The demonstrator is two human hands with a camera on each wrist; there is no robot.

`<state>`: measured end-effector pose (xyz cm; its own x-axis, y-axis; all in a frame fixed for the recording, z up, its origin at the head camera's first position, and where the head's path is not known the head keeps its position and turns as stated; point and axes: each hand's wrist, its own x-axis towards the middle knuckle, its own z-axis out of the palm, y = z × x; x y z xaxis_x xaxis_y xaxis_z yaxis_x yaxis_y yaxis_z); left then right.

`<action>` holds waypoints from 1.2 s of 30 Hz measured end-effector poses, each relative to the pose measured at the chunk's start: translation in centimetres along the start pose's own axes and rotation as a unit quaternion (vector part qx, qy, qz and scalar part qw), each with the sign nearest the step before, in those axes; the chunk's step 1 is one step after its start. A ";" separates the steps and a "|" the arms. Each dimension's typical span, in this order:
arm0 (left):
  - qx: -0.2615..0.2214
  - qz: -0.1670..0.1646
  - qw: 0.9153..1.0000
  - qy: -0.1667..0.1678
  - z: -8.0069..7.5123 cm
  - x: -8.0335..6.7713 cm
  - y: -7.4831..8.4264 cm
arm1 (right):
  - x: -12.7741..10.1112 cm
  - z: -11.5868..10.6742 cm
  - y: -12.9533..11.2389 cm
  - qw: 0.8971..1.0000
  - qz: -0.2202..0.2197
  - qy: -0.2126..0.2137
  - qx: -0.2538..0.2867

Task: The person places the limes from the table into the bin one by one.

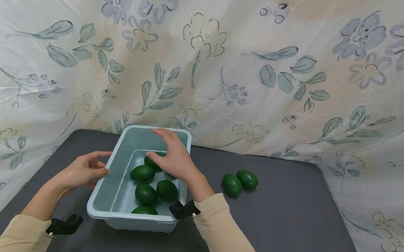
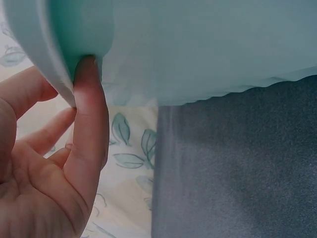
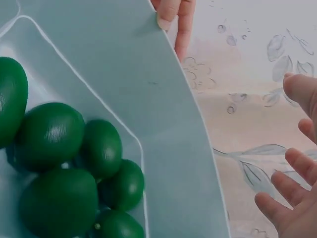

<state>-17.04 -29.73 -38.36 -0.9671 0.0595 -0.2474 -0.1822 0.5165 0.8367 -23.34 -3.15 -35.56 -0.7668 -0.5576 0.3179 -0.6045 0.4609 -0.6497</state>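
A pale blue-green plastic tub (image 1: 100, 198) stands left of centre in the head view. Several dark green limes (image 1: 146, 195) lie on its floor; the right wrist view shows limes (image 3: 58, 202) grouped together. At the tub's left side, my left hand (image 1: 84, 171) pinches the rim between thumb and fingers. The left wrist view shows that hand (image 2: 54, 163) with a finger against the wall (image 2: 198, 49) under the lip. My right hand (image 1: 177, 155) is over the tub's far right part with fingers spread, holding nothing, and hides part of the limes beneath it.
Two more limes (image 1: 232, 185) sit side by side on the dark grey table (image 1: 281, 228), right of the tub. Flower-patterned cloth (image 1: 229, 59) hangs behind the table and along both sides. Each wrist carries a black strap (image 1: 65, 224).
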 end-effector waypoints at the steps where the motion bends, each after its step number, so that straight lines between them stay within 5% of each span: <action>1: 0.000 0.001 1.000 0.000 0.0 0.0 0.0 | -0.1 -0.2 0.1 1.000 -0.005 0.007 0.003; 12: -0.001 0.001 1.000 -0.003 -0.2 0.0 0.1 | -1.9 -2.5 1.3 0.996 -0.030 0.083 0.024; 21: 0.004 0.002 1.000 -0.002 -0.1 -0.1 0.1 | -4.3 -3.8 4.7 0.990 -0.052 0.129 0.026; 36: 0.002 0.007 1.000 -0.004 -0.2 -0.4 0.1 | -8.1 -5.8 10.4 0.985 0.000 0.171 -0.008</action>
<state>-16.73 -29.85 -38.11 -0.9682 0.0732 -0.2392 -0.1678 0.5189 0.8382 -24.70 10.21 -40.88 -0.7927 -0.2945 0.5337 -0.6062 0.4723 -0.6398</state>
